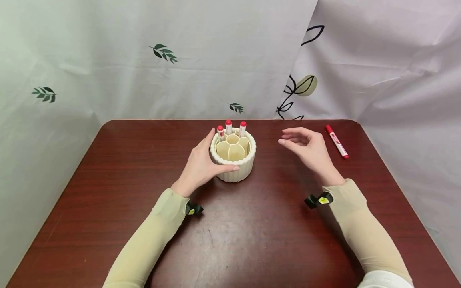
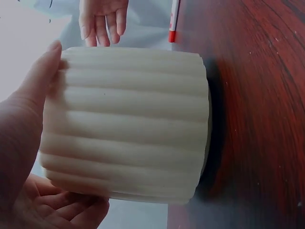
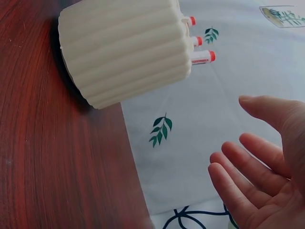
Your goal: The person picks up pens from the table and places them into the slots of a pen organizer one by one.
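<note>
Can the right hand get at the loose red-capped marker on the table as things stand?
Probably yes. The right hand is open, holds nothing and hovers just beside the marker, which lies alone on bare table to its right. Nothing sits between them; the left hand grips the holder.

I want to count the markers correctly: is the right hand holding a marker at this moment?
No, the right hand hovers empty with relaxed fingers, and the loose marker lies apart from it on the table.
</note>
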Tool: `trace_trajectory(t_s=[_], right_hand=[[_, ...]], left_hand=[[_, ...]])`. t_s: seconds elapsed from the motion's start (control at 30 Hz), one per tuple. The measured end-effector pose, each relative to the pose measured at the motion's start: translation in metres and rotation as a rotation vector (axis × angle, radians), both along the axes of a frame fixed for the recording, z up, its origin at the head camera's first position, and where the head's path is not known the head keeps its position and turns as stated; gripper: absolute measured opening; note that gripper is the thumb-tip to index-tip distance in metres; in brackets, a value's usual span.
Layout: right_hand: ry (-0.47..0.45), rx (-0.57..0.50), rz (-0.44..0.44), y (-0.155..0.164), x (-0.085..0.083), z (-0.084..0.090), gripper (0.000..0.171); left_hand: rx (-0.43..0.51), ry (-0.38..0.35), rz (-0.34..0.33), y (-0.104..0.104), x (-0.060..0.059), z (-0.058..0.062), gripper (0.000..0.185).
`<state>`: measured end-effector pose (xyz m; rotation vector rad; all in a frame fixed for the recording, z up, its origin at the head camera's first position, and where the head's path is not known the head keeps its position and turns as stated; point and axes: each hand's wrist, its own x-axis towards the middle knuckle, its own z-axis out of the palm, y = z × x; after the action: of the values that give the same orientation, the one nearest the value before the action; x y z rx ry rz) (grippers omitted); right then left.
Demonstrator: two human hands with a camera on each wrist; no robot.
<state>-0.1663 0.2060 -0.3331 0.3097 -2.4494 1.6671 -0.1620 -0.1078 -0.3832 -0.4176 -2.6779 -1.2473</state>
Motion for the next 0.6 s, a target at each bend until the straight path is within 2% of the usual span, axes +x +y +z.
trace_trajectory(t_s=[0.27, 0.37, 0.5, 0.6], right_hand=[[0.002, -0.010, -0.033, 0.009, -0.003, 0.002, 0.034], [-0.015, -0.018, -0.059, 0.022, -0.012, -0.007, 0.037], [-0.022, 0.022, -0.123, 0.041, -0.023, -0.021, 0.041], [-0.022, 0.047, -0.176, 0.052, -0.025, -0.022, 0.043]], left_hand=[[0.003, 0.015, -0.025, -0.004, -0.001, -0.003, 0.131], [0.000, 0.022, -0.039, -0.006, 0.000, -0.003, 0.129], [-0.006, 0.027, -0.056, -0.009, 0.001, -0.003, 0.127], [-0.002, 0.036, -0.070, -0.010, 0.003, -0.002, 0.125]])
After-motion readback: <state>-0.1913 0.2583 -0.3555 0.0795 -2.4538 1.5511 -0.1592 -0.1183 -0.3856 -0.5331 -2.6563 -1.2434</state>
